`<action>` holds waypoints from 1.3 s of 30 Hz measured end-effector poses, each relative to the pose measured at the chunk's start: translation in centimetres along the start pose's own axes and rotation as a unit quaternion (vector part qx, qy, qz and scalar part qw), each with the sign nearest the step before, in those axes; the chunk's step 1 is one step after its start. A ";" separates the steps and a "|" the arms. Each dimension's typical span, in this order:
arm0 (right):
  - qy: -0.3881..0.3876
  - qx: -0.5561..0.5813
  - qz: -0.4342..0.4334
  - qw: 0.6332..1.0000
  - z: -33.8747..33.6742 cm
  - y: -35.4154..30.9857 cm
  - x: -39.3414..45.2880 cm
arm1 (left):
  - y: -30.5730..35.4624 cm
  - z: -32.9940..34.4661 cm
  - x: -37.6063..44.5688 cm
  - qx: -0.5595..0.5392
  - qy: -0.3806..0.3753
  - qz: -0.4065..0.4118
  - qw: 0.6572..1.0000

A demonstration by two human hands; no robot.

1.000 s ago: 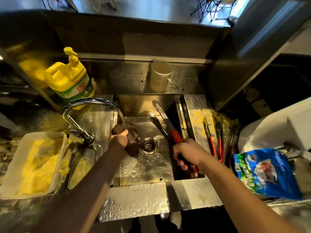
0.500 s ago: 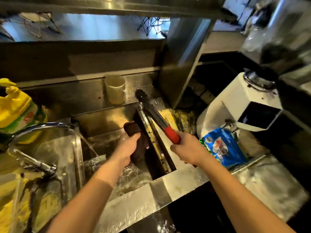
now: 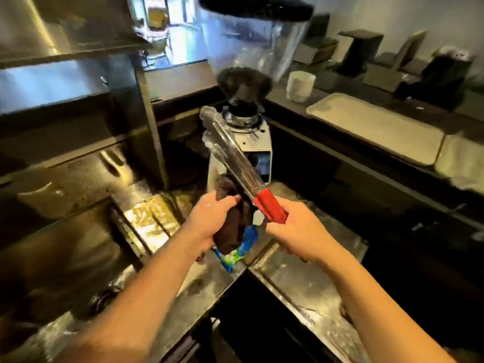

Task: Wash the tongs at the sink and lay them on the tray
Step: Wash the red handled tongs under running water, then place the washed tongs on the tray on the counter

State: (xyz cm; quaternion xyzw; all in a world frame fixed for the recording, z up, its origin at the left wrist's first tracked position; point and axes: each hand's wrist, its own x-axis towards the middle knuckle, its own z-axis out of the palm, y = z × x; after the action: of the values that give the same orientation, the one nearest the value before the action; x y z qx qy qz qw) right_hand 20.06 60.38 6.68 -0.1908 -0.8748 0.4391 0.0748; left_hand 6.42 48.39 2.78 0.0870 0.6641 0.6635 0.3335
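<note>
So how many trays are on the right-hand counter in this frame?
2. One large pale tray lies flat on the dark counter; a second tray sits just right of it, cut off by the frame edge. Others may be out of view.

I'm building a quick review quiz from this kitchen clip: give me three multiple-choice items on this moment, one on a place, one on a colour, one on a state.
1. Where does the beige tray lie?
A. right-hand counter
B. in the sink
C. on the floor

2. What colour is the tongs' handle?
A. blue
B. red
C. yellow

3. What does the left hand hold?
A. nothing
B. a cup
C. a dark sponge

Answers: 1 A, it lies flat on the counter at right; 2 B, red shows above the right hand; 3 C, fingers curl round the sponge.
</note>
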 end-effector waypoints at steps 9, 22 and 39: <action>0.134 0.165 0.119 0.970 -13.6 8.1 -3.6 | 2.1 17.9 2.7 0.006 -0.119 -0.005 0.993; 0.231 0.155 0.290 0.916 -27.3 15.8 3.7 | 1.4 29.2 8.9 0.050 -0.148 -0.034 0.987; 0.220 -0.330 0.311 0.864 -30.5 18.2 11.9 | 2.0 30.3 10.6 0.070 -0.161 -0.023 0.984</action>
State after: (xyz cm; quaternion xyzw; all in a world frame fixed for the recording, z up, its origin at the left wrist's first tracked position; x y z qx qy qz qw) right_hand 23.13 97.49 10.14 -0.5580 -0.8247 0.0720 0.0579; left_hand 14.59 79.45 4.30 0.2009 0.6484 0.5849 0.4440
